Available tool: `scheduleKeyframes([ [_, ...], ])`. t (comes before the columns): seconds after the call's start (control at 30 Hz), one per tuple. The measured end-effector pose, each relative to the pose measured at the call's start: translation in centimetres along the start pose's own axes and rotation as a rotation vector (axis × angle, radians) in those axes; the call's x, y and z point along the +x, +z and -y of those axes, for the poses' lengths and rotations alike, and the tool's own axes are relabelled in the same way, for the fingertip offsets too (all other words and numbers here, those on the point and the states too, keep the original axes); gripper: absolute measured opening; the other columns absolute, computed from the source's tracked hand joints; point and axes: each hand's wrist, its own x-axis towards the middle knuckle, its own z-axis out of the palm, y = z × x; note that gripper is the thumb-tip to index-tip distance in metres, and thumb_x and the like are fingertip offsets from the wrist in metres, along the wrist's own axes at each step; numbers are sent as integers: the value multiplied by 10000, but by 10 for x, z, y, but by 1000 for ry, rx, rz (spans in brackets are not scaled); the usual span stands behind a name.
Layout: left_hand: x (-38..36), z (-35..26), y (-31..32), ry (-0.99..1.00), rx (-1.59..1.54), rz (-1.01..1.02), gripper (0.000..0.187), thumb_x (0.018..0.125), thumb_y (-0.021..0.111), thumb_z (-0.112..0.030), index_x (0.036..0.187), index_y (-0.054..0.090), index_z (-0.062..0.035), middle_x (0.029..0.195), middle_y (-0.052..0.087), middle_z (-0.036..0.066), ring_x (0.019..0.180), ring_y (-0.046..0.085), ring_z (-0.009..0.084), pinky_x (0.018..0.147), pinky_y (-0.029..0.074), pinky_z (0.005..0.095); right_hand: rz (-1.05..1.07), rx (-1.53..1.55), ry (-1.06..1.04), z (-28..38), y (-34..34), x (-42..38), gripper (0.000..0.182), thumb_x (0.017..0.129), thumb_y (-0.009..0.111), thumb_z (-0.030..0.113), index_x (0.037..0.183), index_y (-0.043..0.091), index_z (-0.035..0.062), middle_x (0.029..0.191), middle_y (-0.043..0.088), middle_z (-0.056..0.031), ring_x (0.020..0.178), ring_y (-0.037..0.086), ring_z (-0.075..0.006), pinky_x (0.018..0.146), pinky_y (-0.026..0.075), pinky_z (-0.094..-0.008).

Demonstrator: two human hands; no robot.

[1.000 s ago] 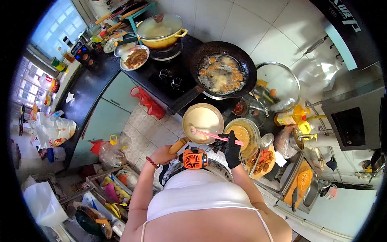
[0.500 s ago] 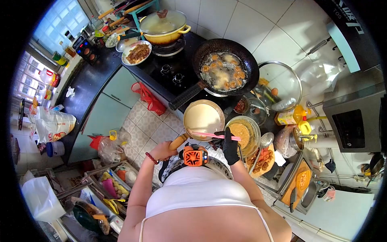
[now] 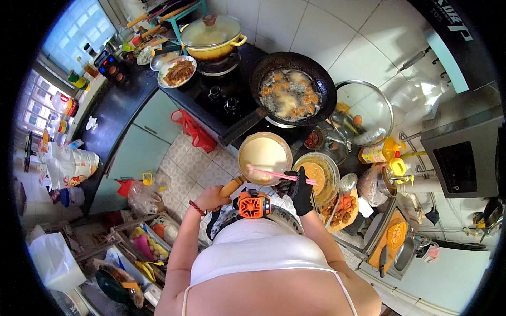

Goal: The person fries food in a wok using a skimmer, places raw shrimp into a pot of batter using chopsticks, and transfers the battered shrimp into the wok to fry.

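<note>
My left hand (image 3: 209, 199), bare with a red bracelet at the wrist, is wrapped round the wooden handle (image 3: 232, 186) of a pan (image 3: 265, 152) that contains pale, creamy batter. In my right hand (image 3: 302, 195), which wears a black glove, are pink chopsticks (image 3: 284, 175). Their far tips are over the near part of the pan, with something small and pale pinkish at the ends. Just right of the pan stands a glass bowl (image 3: 331, 174) of tan mixture. Beyond it, a black wok (image 3: 256, 73) on the stove contains browned pieces in bubbling oil.
A lidded yellow pot (image 3: 211, 52) and a plate of cooked food (image 3: 178, 71) stand at the back left. The wok's handle (image 3: 242, 127) points toward the pan. Right of the wok are a glass lid (image 3: 390, 113) and an oil bottle (image 3: 375, 154).
The chopstick tips have moved slightly up and left over the pan, and a pale pinkish piece now shows at them. The view has shifted slightly.
</note>
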Motion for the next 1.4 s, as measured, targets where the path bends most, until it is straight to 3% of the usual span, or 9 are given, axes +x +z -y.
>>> scheduleKeyframes([
  [0.33,7,7,0,-46,27,32,293,731,687,-268,759,575,1,540,570,47,427,552,144,404,441,274,82,-172,-134,-24,-14,12,514,949,411,444,876,635,-13,721,658,-107,544,591,-152,500,458,-259],
  [0.43,9,8,0,-61,3,35,291,733,685,-266,742,575,3,537,570,48,426,550,146,401,435,274,-25,83,-69,-18,-6,9,515,954,410,430,881,639,-26,709,655,-95,544,584,-134,506,457,-254],
  [0.53,6,1,-2,-61,52,30,281,728,684,-256,723,573,3,526,564,49,419,541,139,396,427,275,-30,-96,-242,-57,-29,36,499,941,426,437,863,633,-11,695,648,-119,532,609,-186,522,515,-295],
  [0.77,10,7,-2,-36,29,46,276,728,687,-253,718,572,-2,519,558,42,416,538,129,389,420,273,113,16,-48,-20,-11,13,524,931,428,467,850,636,-7,690,650,-113,530,603,-177,524,512,-307],
  [0.87,12,12,-1,-22,22,40,282,731,686,-263,732,574,-5,520,559,39,416,538,129,385,417,271,-8,32,-47,-17,-10,10,548,923,427,490,846,642,-8,688,649,-110,532,601,-174,526,509,-301],
  [1.17,9,11,2,-44,-22,12,282,744,680,-260,762,570,-1,518,541,32,411,513,116,374,399,260,-50,-174,-266,-22,-3,6,532,945,391,472,865,632,5,680,652,-115,487,585,-152,439,446,-241],
  [1.27,7,7,2,-38,-50,16,242,758,673,-214,749,553,-3,506,514,18,396,466,92,359,367,252,49,94,-102,-16,-13,6,470,944,447,401,840,648,-11,693,640,-94,534,581,-163,522,478,-273],
  [1.37,9,10,1,-34,-14,25,270,750,678,-240,756,558,2,517,531,29,404,492,110,370,387,262,48,-100,16,8,-8,-8,448,942,459,388,835,646,-4,701,636,-91,542,581,-164,530,481,-272],
  [1.4,10,10,0,-37,2,29,289,742,683,-258,760,566,5,526,547,39,411,515,125,381,407,270,-139,57,-65,-8,-11,4,438,935,471,388,811,642,5,667,621,-84,508,553,-160,496,463,-266],
])
